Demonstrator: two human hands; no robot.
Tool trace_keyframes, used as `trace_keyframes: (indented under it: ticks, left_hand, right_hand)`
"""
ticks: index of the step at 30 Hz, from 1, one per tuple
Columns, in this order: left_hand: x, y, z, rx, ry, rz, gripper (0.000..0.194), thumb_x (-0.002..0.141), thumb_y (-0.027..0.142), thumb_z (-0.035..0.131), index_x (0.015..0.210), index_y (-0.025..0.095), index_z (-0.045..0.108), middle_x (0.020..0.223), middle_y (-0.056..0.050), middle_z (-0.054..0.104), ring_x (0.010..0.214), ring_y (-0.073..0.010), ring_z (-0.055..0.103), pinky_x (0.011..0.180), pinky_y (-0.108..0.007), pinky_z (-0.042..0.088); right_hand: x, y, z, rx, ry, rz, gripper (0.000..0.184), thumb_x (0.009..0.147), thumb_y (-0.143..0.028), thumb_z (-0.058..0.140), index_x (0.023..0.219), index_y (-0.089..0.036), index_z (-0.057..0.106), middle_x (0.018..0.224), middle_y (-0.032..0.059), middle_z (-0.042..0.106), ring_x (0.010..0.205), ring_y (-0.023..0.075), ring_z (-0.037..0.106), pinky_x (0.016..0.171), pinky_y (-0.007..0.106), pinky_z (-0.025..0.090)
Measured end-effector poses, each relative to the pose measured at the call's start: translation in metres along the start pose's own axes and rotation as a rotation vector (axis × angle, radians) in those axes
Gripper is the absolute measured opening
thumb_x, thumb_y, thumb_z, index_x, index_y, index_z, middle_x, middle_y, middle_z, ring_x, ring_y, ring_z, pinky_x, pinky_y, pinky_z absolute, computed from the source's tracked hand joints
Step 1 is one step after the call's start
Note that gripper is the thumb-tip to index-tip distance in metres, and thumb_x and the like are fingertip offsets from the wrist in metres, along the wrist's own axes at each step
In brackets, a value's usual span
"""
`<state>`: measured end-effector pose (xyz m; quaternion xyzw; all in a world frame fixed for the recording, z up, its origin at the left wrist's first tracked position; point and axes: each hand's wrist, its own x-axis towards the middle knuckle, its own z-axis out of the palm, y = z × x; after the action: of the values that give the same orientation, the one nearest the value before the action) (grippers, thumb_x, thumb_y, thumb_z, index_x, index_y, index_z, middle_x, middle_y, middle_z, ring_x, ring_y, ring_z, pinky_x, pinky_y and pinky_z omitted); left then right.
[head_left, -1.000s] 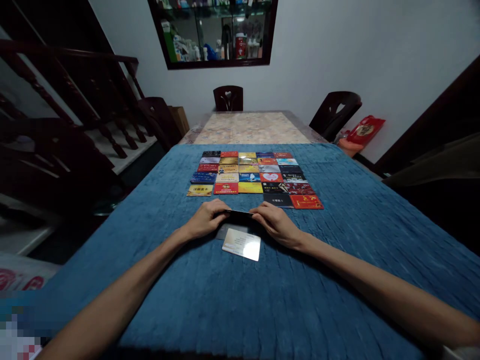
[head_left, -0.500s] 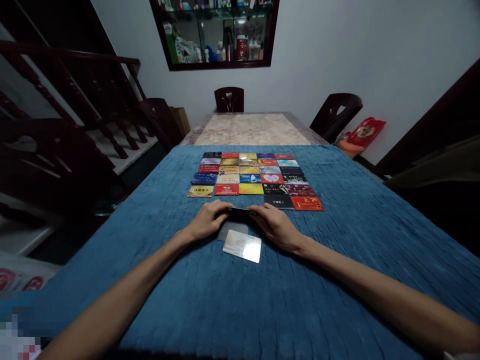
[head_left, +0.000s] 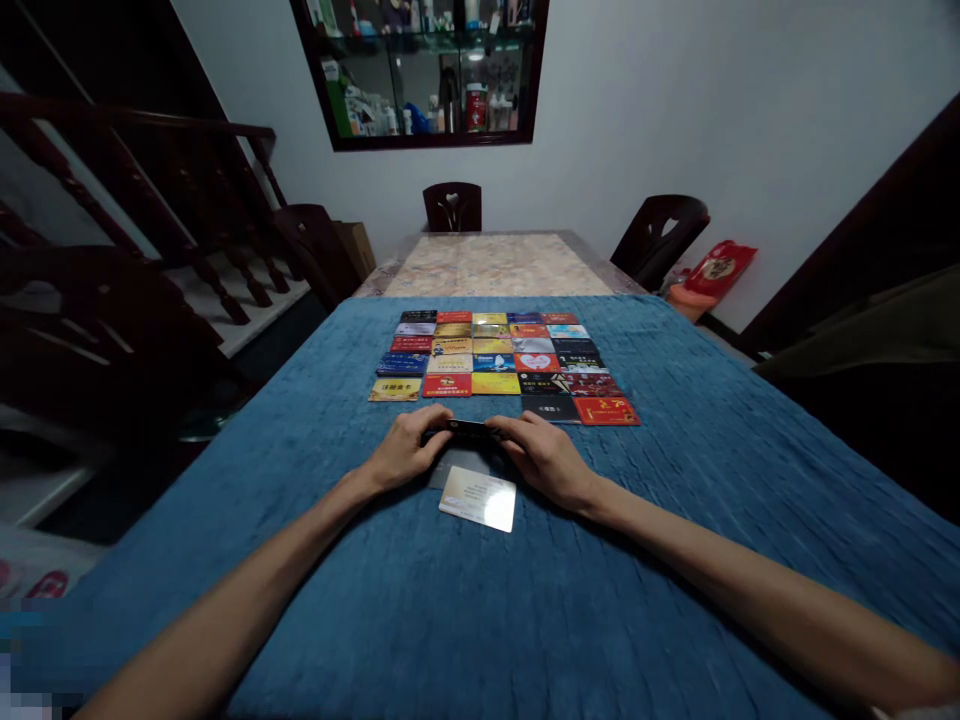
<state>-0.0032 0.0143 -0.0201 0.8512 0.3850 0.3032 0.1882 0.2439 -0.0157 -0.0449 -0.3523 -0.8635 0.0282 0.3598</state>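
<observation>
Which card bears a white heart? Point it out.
The red card, just right of the blue card with a white shape; no other visible card shows a heart.

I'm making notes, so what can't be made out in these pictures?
All in the head view:
Dark card, ends: hidden by left hand and right hand.
Gray item, near part: covered by pale card.
Pale card, print: too small to read.
Cabinet, top: cut off by upper picture edge.

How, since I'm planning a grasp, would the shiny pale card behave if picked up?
The shiny pale card looks fairly stiff, showing no curl. Its bright glare suggests a smooth, perhaps slippery face. Being thin, it is probably light.
</observation>
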Motion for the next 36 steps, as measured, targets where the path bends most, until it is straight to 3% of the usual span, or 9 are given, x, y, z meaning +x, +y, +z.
trace_keyframes:
  ticks: [8,14,20,30,36]
  left_hand:
    - [0.001,-0.001,0.001,-0.007,0.018,0.000,0.011,0.090,0.021,0.053,0.088,0.017,0.063,0.084,-0.003,0.068,0.078,-0.0155,0.062,0.074,-0.028,0.049]
    - [0.002,0.006,0.001,-0.059,0.048,-0.083,0.010,0.087,0.022,0.057,0.084,0.016,0.064,0.079,-0.002,0.068,0.072,-0.0153,0.061,0.070,-0.028,0.048]
    - [0.002,0.011,0.002,-0.097,0.075,-0.094,0.010,0.086,0.023,0.058,0.084,0.016,0.065,0.079,-0.001,0.070,0.072,-0.0151,0.062,0.070,-0.028,0.049]
    - [0.002,0.017,0.003,-0.112,0.096,-0.091,0.011,0.086,0.026,0.059,0.085,0.018,0.066,0.082,-0.002,0.072,0.075,-0.0163,0.064,0.074,-0.029,0.051]
    - [0.003,0.018,0.003,-0.109,0.139,-0.092,0.013,0.085,0.027,0.059,0.088,0.018,0.067,0.084,-0.001,0.073,0.077,-0.0167,0.065,0.078,-0.030,0.054]
  right_hand:
    - [-0.001,0.001,0.000,-0.042,-0.022,-0.023,0.041,0.089,-0.005,0.047,0.127,-0.018,0.055,0.097,0.0087,0.071,0.082,0.0214,0.055,0.073,0.032,0.049]
    - [0.000,-0.001,-0.003,-0.129,-0.005,-0.040,0.037,0.093,-0.016,0.052,0.129,-0.017,0.054,0.098,0.0109,0.068,0.085,0.0247,0.054,0.074,0.037,0.048]
    - [-0.001,-0.005,-0.004,-0.227,0.017,-0.018,0.044,0.091,-0.021,0.057,0.135,-0.018,0.052,0.111,0.0146,0.065,0.098,0.0286,0.054,0.079,0.042,0.049]
    - [-0.001,-0.004,-0.007,-0.430,0.112,-0.056,0.031,0.095,-0.019,0.050,0.125,-0.019,0.061,0.114,0.0142,0.062,0.103,0.0278,0.052,0.082,0.041,0.046]
    - [-0.002,-0.002,-0.011,-0.392,0.096,-0.071,0.043,0.092,-0.027,0.056,0.134,-0.017,0.055,0.122,0.0172,0.057,0.110,0.0320,0.048,0.086,0.046,0.046]
